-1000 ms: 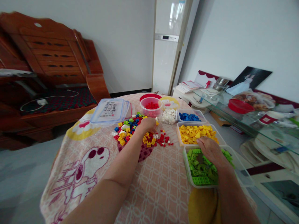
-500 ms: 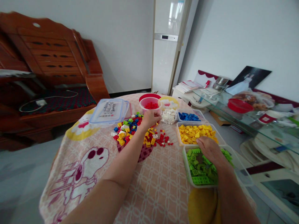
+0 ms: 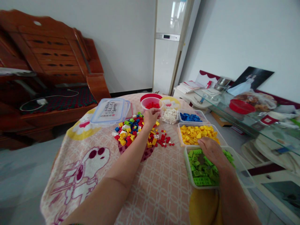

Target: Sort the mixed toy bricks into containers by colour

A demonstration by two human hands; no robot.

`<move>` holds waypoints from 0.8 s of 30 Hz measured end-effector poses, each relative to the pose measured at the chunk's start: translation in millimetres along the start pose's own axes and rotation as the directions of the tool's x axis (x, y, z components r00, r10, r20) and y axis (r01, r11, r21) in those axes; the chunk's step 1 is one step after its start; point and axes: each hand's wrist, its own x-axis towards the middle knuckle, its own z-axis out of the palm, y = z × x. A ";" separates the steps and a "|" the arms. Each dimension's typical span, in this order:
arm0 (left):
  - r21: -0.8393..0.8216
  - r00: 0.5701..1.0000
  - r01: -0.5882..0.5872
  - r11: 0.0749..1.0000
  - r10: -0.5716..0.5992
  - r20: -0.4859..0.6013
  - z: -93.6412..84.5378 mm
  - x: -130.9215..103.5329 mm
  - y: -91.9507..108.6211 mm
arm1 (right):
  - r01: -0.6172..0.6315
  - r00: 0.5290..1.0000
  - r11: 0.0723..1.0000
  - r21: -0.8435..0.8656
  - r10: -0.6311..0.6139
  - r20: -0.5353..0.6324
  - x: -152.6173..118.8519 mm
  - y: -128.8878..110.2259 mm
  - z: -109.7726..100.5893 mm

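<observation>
1. Head view, table as clock, 12 = far edge. L hand (image 3: 151, 118) approx 12, just in front of red-block tub (image 3: 143, 104); fingers curled, can't tell if gripping anything.
2. R hand (image 3: 212, 151) approx 2–3, over where yellow-block tray (image 3: 179, 134) & green-block tray (image 3: 188, 168) meet; fingers partly hidden, can't tell if apart.
3. Mixed block pile (image 3: 130, 131) approx 11, nr side of tub.
4. White block pile (image 3: 169, 116) approx 12–1, betw. tub & blue-block tray (image 3: 192, 122), approx 1.

Bricks (image 3: 123, 135) are red, yellow, green, blue, white — the tablecloth (image 3: 161, 181) latticed pink.
</observation>
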 end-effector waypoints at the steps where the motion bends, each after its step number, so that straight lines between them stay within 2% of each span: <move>1: 0.152 0.999 -0.048 0.987 0.051 -0.018 -5.2 0.0 0.9 | -0.005 1.000 1.000 -0.003 0.005 0.012 0.3 -0.1 -0.3; 3: 0.447 0.992 -0.117 0.887 0.126 0.008 -12.7 -1.7 2.8 | -0.014 0.999 1.000 -0.008 0.014 0.034 0.8 -0.4 -1.1; 5: 0.650 0.990 -0.140 0.747 0.118 0.078 -14.6 -5.0 3.9 | -0.012 0.999 1.000 -0.006 0.012 0.030 0.6 -1.1 -1.5; 8: 0.809 0.980 -0.174 0.561 0.015 0.200 -8.2 -10.3 2.7 | -0.009 1.000 1.000 -0.008 0.009 0.014 -0.4 -2.0 -1.1; 10: 0.845 0.959 -0.223 0.485 -0.047 0.280 -2.1 -13.3 0.7 | -0.015 1.000 1.000 -0.013 0.015 0.016 -0.9 -2.3 -0.6; 13: 0.857 0.938 -0.276 0.435 -0.073 0.339 3.3 -17.0 -1.3 | -0.020 0.999 1.000 -0.010 0.021 0.030 -0.8 -2.1 -0.5; 18: 0.889 0.940 -0.288 0.356 -0.071 0.333 2.7 -19.3 -2.1 | -0.019 0.998 1.000 -0.014 0.020 0.052 0.5 -1.5 -1.8; 24: 0.875 0.938 -0.292 0.386 -0.064 0.341 1.0 -14.4 -6.1 | -0.012 1.000 1.000 -0.024 0.012 0.027 0.3 -2.0 -1.6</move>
